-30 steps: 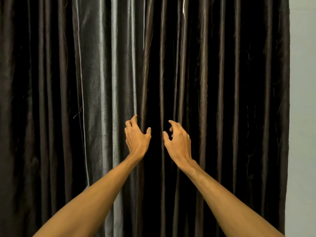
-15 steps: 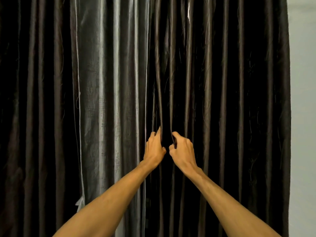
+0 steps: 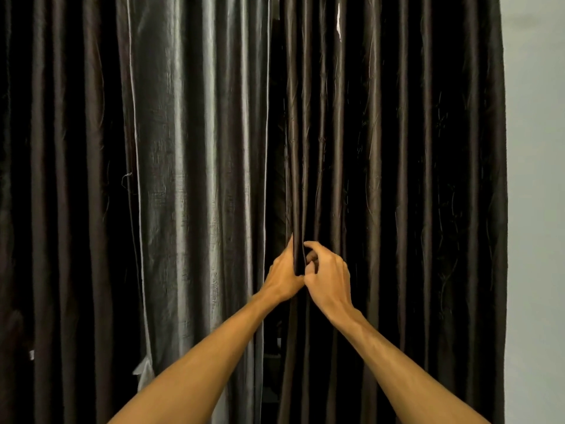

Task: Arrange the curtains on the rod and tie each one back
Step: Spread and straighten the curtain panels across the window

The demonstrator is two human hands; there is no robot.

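Note:
Dark brown satin curtains hang in long pleats across nearly the whole view. The right curtain panel [image 3: 397,179] reaches from the middle to the wall. A shinier grey-looking panel [image 3: 195,179] hangs left of the middle, and a darker panel [image 3: 61,179] is further left. My left hand [image 3: 282,273] and my right hand [image 3: 328,275] meet at the right panel's inner edge and pinch one fold [image 3: 298,209] between them. The fingertips are hidden in the cloth. The rod is out of view above.
A pale grey wall [image 3: 535,209] borders the curtains on the right. A small light gap [image 3: 338,18] shows near the top of the right panel. Bits of white lining [image 3: 143,370] peek out low on the left.
Both hands moved up and inward from open and apart to closing together on one fold of the right panel. The view shifted slightly left.

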